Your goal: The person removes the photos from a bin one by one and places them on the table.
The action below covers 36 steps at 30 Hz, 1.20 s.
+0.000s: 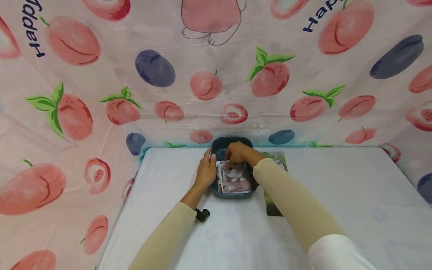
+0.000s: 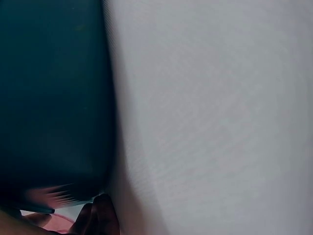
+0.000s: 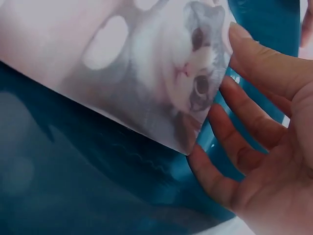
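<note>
A dark teal plastic basin (image 1: 233, 195) stands near the table's back edge, with cat pictures on paper or card inside. My left hand (image 1: 206, 172) grips its left side, thumb at the rim. In the left wrist view, the basin's outer wall (image 2: 54, 98) fills the left, with fingertips (image 2: 100, 215) low beside it. My right hand (image 1: 237, 152) reaches into the basin from the right. The right wrist view shows it pinching the end of a cat photo (image 3: 161, 73), thumb at the edge and the other fingers beneath. More sheets show under the photo's left side.
A dark green picture sheet (image 1: 272, 204) lies right of the basin, partly beneath my right forearm. The white table (image 1: 337, 187) ends against a fruit-print cloth (image 1: 233, 93) hanging behind it. A small black device (image 1: 203, 215) sits at my left wrist.
</note>
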### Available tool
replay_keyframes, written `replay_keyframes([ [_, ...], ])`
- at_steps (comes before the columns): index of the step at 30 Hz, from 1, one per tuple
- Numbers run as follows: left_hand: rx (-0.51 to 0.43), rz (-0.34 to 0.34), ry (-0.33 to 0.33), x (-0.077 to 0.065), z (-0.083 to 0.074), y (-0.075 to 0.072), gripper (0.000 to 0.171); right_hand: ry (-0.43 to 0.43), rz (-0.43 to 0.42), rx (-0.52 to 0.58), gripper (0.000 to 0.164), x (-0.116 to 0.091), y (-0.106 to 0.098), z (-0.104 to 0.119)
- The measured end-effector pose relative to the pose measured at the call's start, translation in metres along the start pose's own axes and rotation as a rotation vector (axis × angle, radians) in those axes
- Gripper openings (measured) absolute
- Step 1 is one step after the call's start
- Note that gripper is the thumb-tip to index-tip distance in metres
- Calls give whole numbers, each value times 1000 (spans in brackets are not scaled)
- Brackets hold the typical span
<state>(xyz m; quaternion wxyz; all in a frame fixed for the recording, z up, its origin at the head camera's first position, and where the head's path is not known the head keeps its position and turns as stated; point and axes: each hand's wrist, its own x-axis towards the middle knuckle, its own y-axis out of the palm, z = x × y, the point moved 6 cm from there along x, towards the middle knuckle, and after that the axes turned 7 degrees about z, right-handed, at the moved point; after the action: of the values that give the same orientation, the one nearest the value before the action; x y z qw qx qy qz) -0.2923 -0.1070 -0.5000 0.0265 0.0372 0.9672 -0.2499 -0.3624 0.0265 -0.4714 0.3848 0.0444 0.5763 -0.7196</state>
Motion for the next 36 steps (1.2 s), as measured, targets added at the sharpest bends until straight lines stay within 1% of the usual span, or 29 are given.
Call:
replay_keyframes([
  [5, 7, 6, -11, 1, 2, 0, 56, -42, 17, -26, 33, -4, -1, -2],
  [8, 5, 5, -13, 2, 4, 0, 57, -45, 24, -24, 32, -7, -2, -3],
  [14, 12, -1, -3, 4, 5, 1, 57, -2, 29, -9, 21, -10, -2, -6],
  [19, 14, 3, -5, 3, 5, 2, 56, 15, 41, 24, 21, -13, -1, -6],
  [23, 12, -1, -17, 2, 5, 2, 55, -15, 51, 12, 23, -15, -2, -3],
  [28, 11, -5, -40, 2, 5, 1, 54, -58, 20, -23, 18, -20, -7, -1],
  [32, 12, 0, -51, 2, 6, 1, 56, -104, -9, 1, 14, -23, -10, 0],
  [36, 8, 0, -44, 3, 6, 2, 55, -144, -45, 16, 15, -26, -13, 2],
])
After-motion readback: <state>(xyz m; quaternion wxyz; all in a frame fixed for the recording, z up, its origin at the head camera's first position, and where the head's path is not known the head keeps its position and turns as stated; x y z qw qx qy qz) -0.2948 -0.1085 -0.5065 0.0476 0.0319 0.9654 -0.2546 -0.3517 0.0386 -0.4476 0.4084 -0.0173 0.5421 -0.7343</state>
